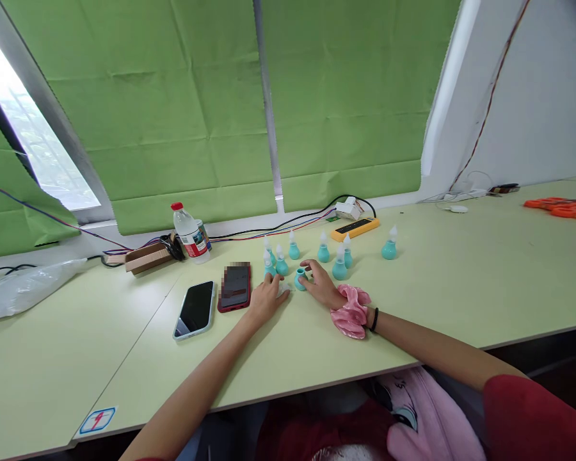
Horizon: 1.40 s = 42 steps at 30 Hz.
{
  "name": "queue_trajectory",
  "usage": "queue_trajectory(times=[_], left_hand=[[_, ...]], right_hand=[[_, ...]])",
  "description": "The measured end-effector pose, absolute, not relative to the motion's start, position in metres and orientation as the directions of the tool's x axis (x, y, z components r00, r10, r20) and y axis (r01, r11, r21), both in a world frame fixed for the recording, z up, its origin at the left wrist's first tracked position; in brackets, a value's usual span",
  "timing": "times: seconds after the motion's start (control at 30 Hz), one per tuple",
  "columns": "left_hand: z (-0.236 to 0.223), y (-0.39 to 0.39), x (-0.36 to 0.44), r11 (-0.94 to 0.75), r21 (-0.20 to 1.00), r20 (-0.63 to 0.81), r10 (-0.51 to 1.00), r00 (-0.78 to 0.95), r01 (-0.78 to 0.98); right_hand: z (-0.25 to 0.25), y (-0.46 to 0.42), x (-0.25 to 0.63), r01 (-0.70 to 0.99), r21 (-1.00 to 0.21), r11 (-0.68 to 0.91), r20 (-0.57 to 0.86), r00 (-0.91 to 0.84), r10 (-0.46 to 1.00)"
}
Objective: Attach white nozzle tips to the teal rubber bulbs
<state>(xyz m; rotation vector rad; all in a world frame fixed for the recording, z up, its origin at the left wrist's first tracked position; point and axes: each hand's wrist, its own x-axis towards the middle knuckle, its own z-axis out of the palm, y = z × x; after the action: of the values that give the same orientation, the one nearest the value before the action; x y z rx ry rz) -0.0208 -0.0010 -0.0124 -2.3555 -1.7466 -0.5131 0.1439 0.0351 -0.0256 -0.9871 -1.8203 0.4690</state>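
Observation:
On the pale table, my right hand [320, 285] has its thumb and fingers curled around a small turquoise bulb-shaped bottle [300, 280]. That bottle stands upright, its round mouth open at the top. My left hand [265, 298] rests just left of it, fingers bent down over a small translucent white piece [283, 290], partly hidden by them. Around both hands stand several like turquoise bulbs with pointed whitish tips, among them one behind the left hand [281, 264], one beside the right wrist [339, 269] and one farther right [389, 246].
Two phones, one white-edged [194, 310] and one red-cased [235, 287], lie left of my hands. A water bottle [191, 235], an open cardboard box [148, 257] and a yellow-black device [354, 228] sit near the back with cables. Orange scissors [559, 207] lie far right.

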Motion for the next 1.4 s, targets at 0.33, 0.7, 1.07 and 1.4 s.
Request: queue_trajectory(times=[0.33,0.7,1.07,1.4], left_hand=[[-0.003,-0.006,-0.021,-0.401,0.177,0.543,0.802,0.251,0.899],[-0.021,0.014,-0.035,-0.383,0.267,0.414,0.874,0.253,0.884],[-0.003,-0.009,-0.017,-0.427,0.254,0.607,0.769,0.2,0.868],[0.009,-0.026,-0.007,-0.584,0.173,0.485,0.751,0.447,0.793]], right_hand=[[-0.024,0.032,0.144,0.44,-0.654,0.615,0.575,-0.24,0.782],[-0.027,0.034,0.143,0.445,-0.64,0.626,0.583,-0.249,0.773],[-0.021,0.027,0.144,0.443,-0.558,0.701,0.689,-0.222,0.689],[-0.008,0.01,0.145,0.35,-0.561,0.75,0.749,-0.173,0.64]])
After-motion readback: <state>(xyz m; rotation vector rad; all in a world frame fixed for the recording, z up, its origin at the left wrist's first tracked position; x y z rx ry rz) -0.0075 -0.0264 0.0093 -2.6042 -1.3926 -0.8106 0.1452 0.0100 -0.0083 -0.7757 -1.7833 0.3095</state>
